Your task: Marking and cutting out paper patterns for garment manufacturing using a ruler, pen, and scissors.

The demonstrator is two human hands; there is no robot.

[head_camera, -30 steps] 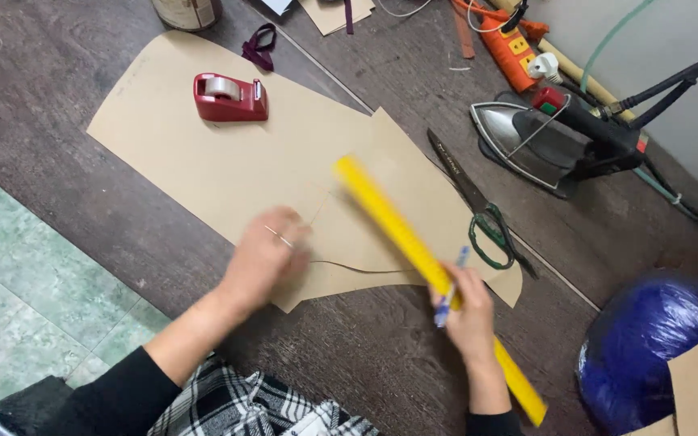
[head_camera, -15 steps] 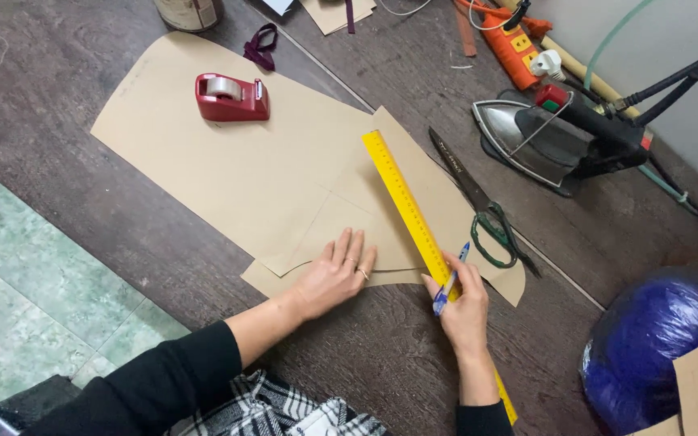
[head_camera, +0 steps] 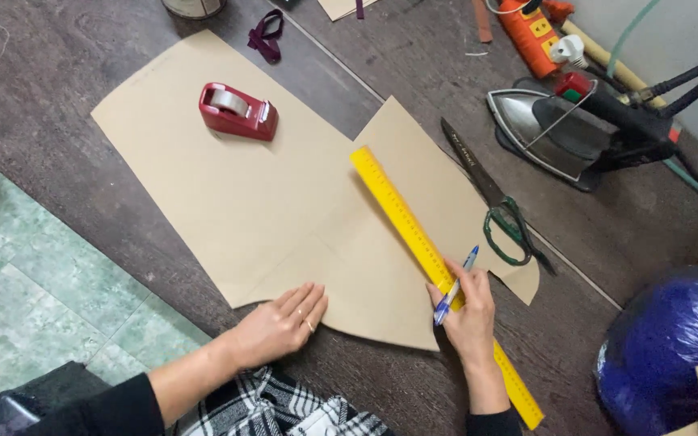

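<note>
The long yellow plastic ruler (head_camera: 427, 249) lies diagonally across the tan paper pattern piece (head_camera: 284, 202), its near end pinned under the right hand (head_camera: 468, 311), whose fingers also grip a blue pen (head_camera: 454, 287), while the left hand (head_camera: 284, 323) presses flat, fingers spread, on the paper's near edge.

The right hand (head_camera: 468, 311) presses a yellow ruler (head_camera: 438, 266) onto brown paper (head_camera: 284, 202), a blue pen (head_camera: 454, 287) in its grip. Left of that grip, the left hand (head_camera: 280, 327) lies flat on the paper's near edge. Beyond it, scissors (head_camera: 494, 202) rest on the tabletop (head_camera: 414, 64).
</note>
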